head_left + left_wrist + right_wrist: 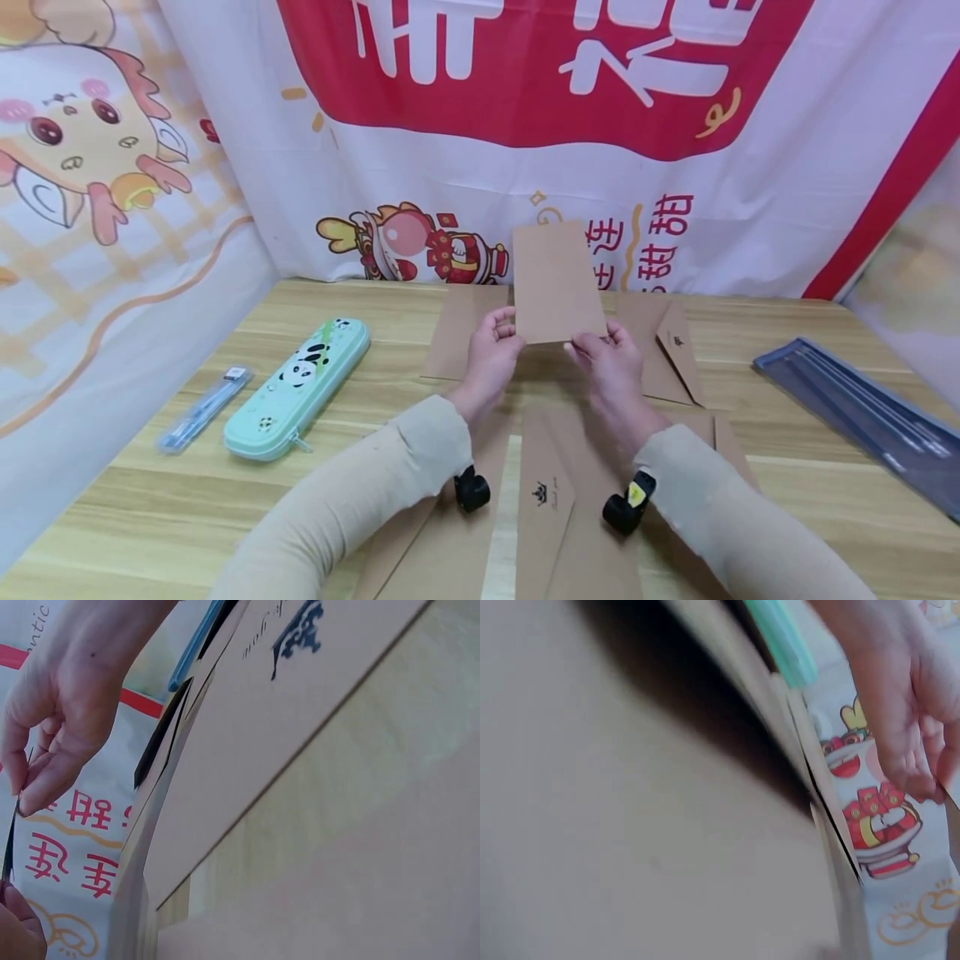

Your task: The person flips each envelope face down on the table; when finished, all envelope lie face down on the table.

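Note:
A plain brown kraft envelope [558, 282] is held up above the far part of the table, its blank face toward the head camera. My left hand [491, 354] pinches its lower left corner, and my right hand [611, 358] pinches the lower right corner. In the left wrist view the right hand [67, 712] grips the thin edge, while only part of the left hand [19, 930] shows at the bottom left. The right wrist view catches the left hand [907, 705] at the envelope's side. Beneath my arms lie several more kraft envelopes, one with a crown-printed flap [543, 500].
A mint panda pencil case [300, 387] and a clear packet of pens [204, 410] lie at left. At right is a dark blue translucent pouch [862, 417]. More envelopes lie at the back, one plain [457, 333], one flapped [652, 350]. A printed cloth [450, 167] hangs behind.

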### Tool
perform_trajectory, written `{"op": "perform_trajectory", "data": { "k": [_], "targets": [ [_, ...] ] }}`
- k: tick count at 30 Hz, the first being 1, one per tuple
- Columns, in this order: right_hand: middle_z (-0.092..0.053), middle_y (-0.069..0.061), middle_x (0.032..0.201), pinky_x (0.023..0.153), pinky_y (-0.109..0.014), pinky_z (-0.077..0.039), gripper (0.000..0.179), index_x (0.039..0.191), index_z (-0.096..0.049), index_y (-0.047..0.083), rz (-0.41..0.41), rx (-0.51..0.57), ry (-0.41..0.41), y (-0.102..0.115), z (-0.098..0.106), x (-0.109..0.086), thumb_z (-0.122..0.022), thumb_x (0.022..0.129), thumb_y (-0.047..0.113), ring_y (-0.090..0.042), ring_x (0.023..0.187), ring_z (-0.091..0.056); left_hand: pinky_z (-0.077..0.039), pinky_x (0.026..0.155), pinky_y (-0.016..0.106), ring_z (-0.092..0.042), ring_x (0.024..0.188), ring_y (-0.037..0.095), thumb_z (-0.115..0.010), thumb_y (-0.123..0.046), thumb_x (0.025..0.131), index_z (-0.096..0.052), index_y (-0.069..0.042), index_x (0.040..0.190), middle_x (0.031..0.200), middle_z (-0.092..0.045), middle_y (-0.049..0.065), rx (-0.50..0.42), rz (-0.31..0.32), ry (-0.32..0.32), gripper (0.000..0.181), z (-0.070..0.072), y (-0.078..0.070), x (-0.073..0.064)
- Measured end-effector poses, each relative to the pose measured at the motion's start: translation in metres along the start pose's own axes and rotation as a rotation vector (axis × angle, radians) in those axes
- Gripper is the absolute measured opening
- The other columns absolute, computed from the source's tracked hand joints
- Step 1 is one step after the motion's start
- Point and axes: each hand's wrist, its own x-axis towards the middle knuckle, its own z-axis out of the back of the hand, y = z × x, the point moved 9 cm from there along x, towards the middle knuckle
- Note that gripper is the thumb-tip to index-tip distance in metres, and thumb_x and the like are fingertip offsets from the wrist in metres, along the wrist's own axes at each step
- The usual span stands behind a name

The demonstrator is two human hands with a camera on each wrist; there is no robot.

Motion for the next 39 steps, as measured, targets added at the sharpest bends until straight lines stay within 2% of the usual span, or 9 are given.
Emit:
{"op": "perform_trajectory", "data": {
  "k": [4,7,12,17,23,26,29,35,39],
  "targets": [
    [-0.06,0.001,0.077,0.066,-0.02,-0.055,0.054,0.133,-0.031,0.007,-0.072,-0.24,0.159,0.007,-0.002,0.003,-0.053,0.086,-0.006,-0.01,0.066,-0.062,-0.049,0.086,0.04,-0.049,0.087,0.015,-0.05,0.014,0.076,-0.051,-0.006,0.126,0.095,-0.052,0.006,0.018,-0.012,0.025,0.054,0.002,-0.002,0.001],
    [-0.062,0.0,0.072,0.066,-0.022,-0.056,0.067,0.145,-0.016,0.006,-0.101,-0.413,0.291,0.014,-0.003,0.006,-0.051,0.088,-0.003,-0.011,0.066,-0.062,-0.051,0.081,0.035,-0.049,0.084,0.014,-0.052,0.014,0.075,-0.051,-0.004,0.126,0.093,-0.053,0.005,0.052,-0.015,0.047,0.054,0.004,-0.002,0.003],
    [-0.062,-0.001,0.076,0.072,-0.027,-0.056,0.069,0.148,-0.008,0.003,-0.121,-0.647,0.479,0.02,-0.001,0.011,-0.047,0.091,-0.001,-0.012,0.071,-0.062,-0.05,0.071,0.027,-0.05,0.074,0.011,-0.056,0.013,0.078,-0.051,-0.002,0.128,0.089,-0.054,0.005,0.136,0.0,0.105,0.052,0.006,0.001,0.005],
    [-0.063,-0.006,0.08,0.07,-0.029,-0.055,0.064,0.146,-0.009,-0.002,-0.163,-0.77,0.598,0.014,0.006,0.015,-0.044,0.092,-0.002,-0.015,0.072,-0.062,-0.052,0.074,0.026,-0.051,0.072,0.009,-0.06,0.013,0.077,-0.052,-0.001,0.129,0.088,-0.054,0.004,0.212,0.028,0.179,0.054,0.006,0.006,0.007],
    [-0.059,-0.012,0.085,0.066,-0.025,-0.053,0.066,0.146,0.0,-0.004,-0.293,-0.8,0.647,-0.004,0.015,0.016,-0.041,0.094,-0.002,-0.014,0.071,-0.058,-0.051,0.078,0.026,-0.05,0.081,0.014,-0.061,0.008,0.081,-0.05,-0.001,0.131,0.093,-0.056,0.007,0.386,0.09,0.28,0.053,0.004,0.015,0.008],
    [-0.059,-0.011,0.082,0.064,-0.025,-0.053,0.068,0.145,0.002,-0.006,-0.3,-0.834,0.658,-0.008,0.016,0.015,-0.042,0.093,-0.003,-0.013,0.068,-0.058,-0.05,0.077,0.025,-0.049,0.083,0.015,-0.062,0.007,0.081,-0.049,-0.001,0.131,0.093,-0.056,0.007,0.432,0.139,0.311,0.052,0.004,0.021,0.009],
    [-0.06,-0.01,0.08,0.063,-0.025,-0.053,0.07,0.145,0.001,-0.007,-0.284,-0.869,0.66,-0.01,0.015,0.016,-0.044,0.092,-0.004,-0.013,0.066,-0.058,-0.049,0.072,0.021,-0.048,0.081,0.015,-0.061,0.009,0.081,-0.048,0.003,0.131,0.091,-0.054,0.007,0.446,0.163,0.348,0.053,0.003,0.026,0.009],
    [-0.062,-0.011,0.077,0.063,-0.026,-0.054,0.071,0.145,-0.001,-0.006,-0.271,-0.922,0.647,-0.013,0.015,0.019,-0.047,0.091,-0.004,-0.015,0.065,-0.059,-0.047,0.066,0.018,-0.048,0.076,0.013,-0.059,0.011,0.08,-0.044,0.006,0.133,0.086,-0.053,0.006,0.52,0.146,0.422,0.055,-0.002,0.031,0.012],
    [-0.061,-0.01,0.076,0.063,-0.026,-0.054,0.072,0.146,-0.003,-0.005,-0.271,-0.964,0.623,-0.016,0.017,0.023,-0.049,0.091,-0.003,-0.015,0.064,-0.059,-0.045,0.064,0.018,-0.048,0.076,0.014,-0.06,0.012,0.079,-0.045,0.005,0.133,0.086,-0.053,0.007,0.596,0.124,0.422,0.056,-0.003,0.031,0.014]
  ]
}}
